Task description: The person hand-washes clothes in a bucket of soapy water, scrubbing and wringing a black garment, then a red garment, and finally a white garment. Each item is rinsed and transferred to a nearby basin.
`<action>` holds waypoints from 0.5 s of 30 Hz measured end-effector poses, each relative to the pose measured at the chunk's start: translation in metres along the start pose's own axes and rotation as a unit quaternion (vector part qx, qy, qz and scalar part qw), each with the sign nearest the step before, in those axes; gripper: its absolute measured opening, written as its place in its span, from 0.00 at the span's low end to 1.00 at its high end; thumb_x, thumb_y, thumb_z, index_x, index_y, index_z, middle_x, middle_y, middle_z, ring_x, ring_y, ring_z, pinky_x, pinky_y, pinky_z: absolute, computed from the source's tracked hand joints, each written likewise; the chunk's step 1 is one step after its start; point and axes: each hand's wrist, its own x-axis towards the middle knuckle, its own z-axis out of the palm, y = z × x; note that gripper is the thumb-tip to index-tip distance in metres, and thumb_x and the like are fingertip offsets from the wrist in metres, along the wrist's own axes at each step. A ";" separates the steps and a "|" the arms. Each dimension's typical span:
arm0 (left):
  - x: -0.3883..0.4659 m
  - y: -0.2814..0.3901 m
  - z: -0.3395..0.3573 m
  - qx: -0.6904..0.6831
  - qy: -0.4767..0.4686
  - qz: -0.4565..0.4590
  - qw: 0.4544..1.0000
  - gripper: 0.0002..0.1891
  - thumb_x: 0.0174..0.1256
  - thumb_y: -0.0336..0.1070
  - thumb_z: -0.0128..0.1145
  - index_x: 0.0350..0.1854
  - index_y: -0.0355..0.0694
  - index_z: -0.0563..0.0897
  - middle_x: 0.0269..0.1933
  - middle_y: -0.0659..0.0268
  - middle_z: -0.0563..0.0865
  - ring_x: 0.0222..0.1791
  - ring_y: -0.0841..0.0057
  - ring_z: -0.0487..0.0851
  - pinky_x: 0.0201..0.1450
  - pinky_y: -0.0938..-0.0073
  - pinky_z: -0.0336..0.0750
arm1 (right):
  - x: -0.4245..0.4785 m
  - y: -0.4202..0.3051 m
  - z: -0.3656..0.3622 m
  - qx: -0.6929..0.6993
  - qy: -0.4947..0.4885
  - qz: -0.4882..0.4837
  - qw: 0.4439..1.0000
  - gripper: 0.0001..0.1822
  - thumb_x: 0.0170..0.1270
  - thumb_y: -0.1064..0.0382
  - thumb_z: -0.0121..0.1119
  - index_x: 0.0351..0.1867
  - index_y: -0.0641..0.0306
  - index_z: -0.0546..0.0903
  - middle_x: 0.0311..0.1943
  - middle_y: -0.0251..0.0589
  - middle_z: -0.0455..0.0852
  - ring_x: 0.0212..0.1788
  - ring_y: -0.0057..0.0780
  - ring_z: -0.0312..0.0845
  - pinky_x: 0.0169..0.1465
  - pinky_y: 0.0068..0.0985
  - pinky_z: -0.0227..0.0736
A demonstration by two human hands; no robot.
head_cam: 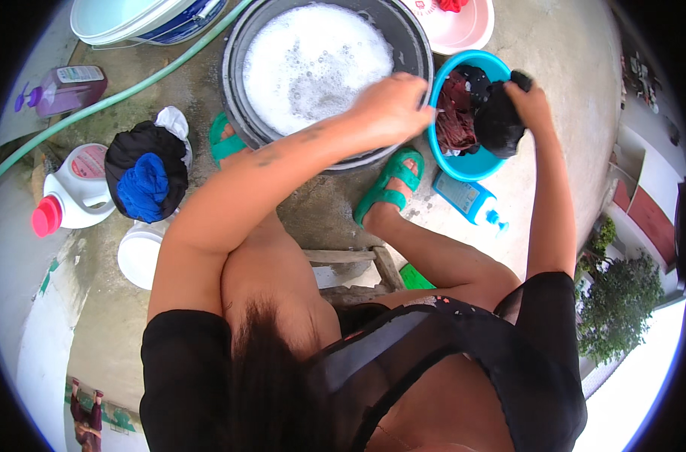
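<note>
My right hand (530, 104) grips a bunched black garment (498, 125) over the right side of a turquoise plastic basin (468, 168). Inside that basin lie a dark red garment (455, 116) and other dark clothes. My left hand (396, 108), blurred, reaches across the right rim of a large black tub (234, 107), close to the basin. Its fingers are curled, and whether they hold anything cannot be told. White suds (320, 62) cover the water in the tub.
Bottles stand or lie around: purple pump (75, 93), white jug with red cap (75, 189), blue pump (464, 198). Dark clothes with a blue cloth (143, 186) are piled left. A green hose (117, 99) crosses the ground. A pink basin (461, 25) and bucket (176, 25) stand beyond. A person (86, 418) is lower left.
</note>
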 end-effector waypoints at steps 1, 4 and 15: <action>-0.010 -0.020 -0.010 0.040 0.075 -0.018 0.996 0.23 0.63 0.46 0.61 0.56 0.36 0.80 0.51 0.51 0.84 0.51 0.56 0.84 0.55 0.63 0.77 | -0.003 0.004 0.025 -0.136 0.015 0.014 0.991 0.36 0.55 0.40 0.65 0.62 0.58 0.75 0.64 0.57 0.72 0.62 0.55 0.72 0.62 0.48 0.68; -0.044 -0.065 -0.071 0.200 0.316 -0.030 0.927 0.20 0.62 0.41 0.62 0.54 0.37 0.80 0.49 0.53 0.84 0.49 0.55 0.83 0.53 0.62 0.76 | -0.040 -0.057 0.050 -0.037 0.089 -0.221 0.970 0.32 0.57 0.47 0.66 0.63 0.55 0.75 0.65 0.50 0.71 0.64 0.55 0.68 0.63 0.47 0.67; -0.090 -0.111 -0.121 0.273 0.220 -0.363 0.863 0.27 0.67 0.48 0.55 0.60 0.31 0.72 0.43 0.40 0.86 0.44 0.41 0.83 0.48 0.49 0.76 | -0.045 -0.140 0.108 0.162 -0.013 -0.155 0.974 0.41 0.68 0.56 0.56 0.76 0.51 0.47 0.37 0.67 0.84 0.39 0.65 0.81 0.46 0.50 0.75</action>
